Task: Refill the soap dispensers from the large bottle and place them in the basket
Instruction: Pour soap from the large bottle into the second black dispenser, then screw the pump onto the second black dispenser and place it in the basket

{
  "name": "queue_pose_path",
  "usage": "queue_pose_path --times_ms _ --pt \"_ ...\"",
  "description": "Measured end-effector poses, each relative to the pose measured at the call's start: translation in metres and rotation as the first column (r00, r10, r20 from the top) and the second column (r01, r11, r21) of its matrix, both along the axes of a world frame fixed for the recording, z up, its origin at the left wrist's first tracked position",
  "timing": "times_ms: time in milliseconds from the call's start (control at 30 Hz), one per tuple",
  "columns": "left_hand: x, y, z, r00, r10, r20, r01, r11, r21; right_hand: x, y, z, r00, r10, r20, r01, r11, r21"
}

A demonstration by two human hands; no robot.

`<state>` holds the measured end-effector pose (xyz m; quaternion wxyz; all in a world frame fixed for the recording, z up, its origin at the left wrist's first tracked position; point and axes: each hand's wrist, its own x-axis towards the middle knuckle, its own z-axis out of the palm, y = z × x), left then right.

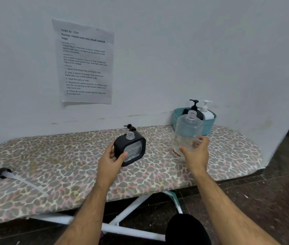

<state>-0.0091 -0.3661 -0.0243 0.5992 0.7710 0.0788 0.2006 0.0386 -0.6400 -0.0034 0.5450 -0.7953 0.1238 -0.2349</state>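
A square black soap dispenser (131, 149) with a clear window and an open neck stands on the leopard-print ironing board (52, 174). My left hand (112, 160) grips its lower left corner. My right hand (195, 152) holds the large clear bottle (188, 131) near its base; its neck is open and it stands upright, right of the dispenser. A black pump head (130, 127) lies just behind the dispenser. At the back right a teal basket (208, 127) holds a black pump dispenser (195, 107) and a white pump dispenser (206, 110).
A second black pump with a long clear tube (4, 173) lies at the board's left end. A printed sheet (85, 62) is taped to the wall behind. The board's white legs (126, 211) and a dark floor lie below its near edge.
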Motion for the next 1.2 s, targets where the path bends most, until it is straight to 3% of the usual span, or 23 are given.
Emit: queue_pose_path --times_ms 933,1000,1100,1200 --pt "-0.003 -0.001 0.005 1.0 0.008 -0.019 -0.008 1.0 -0.004 0.0 -0.006 -0.01 0.998 0.054 -0.042 -0.056 0.998 -0.038" --pt "-0.003 -0.001 0.005 1.0 0.005 -0.017 -0.005 1.0 -0.003 0.0 -0.004 -0.013 0.999 0.04 -0.018 -0.041 0.997 -0.068" --pt "-0.003 -0.002 0.006 1.0 0.002 -0.015 -0.002 1.0 -0.002 -0.005 0.003 -0.016 0.994 -0.1 0.047 0.107 0.975 -0.193" --pt "-0.004 -0.003 0.008 1.0 0.001 -0.012 -0.001 1.0 0.004 -0.018 0.016 -0.015 0.961 -0.14 0.239 0.205 0.939 -0.277"
